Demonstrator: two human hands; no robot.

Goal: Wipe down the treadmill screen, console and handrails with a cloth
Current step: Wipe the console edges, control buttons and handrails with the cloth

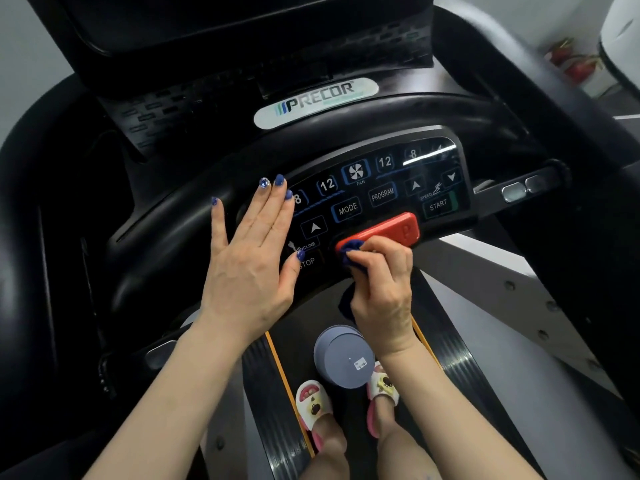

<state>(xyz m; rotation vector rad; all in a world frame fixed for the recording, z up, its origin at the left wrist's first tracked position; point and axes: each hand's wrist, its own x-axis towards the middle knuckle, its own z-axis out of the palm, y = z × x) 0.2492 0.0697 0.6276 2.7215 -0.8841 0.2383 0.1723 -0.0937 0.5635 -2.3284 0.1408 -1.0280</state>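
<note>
The black treadmill console (pixel 377 188) with lit buttons fills the middle of the view, and its dark screen (pixel 242 26) rises at the top. My right hand (pixel 381 289) is shut on a dark blue cloth (pixel 353 252) and presses it against the left end of the red stop bar (pixel 384 232). More of the cloth hangs below my palm. My left hand (pixel 252 251) lies flat and open on the left side of the console, fingers spread over the incline buttons. A curved black handrail (pixel 398 114) arcs above the buttons.
A grey upturned bucket (pixel 343 355) stands on the treadmill belt (pixel 263 393) between my feet in white slippers. A thick black side rail (pixel 540 109) runs down the right. Red objects (pixel 571 64) sit on the floor at the far right.
</note>
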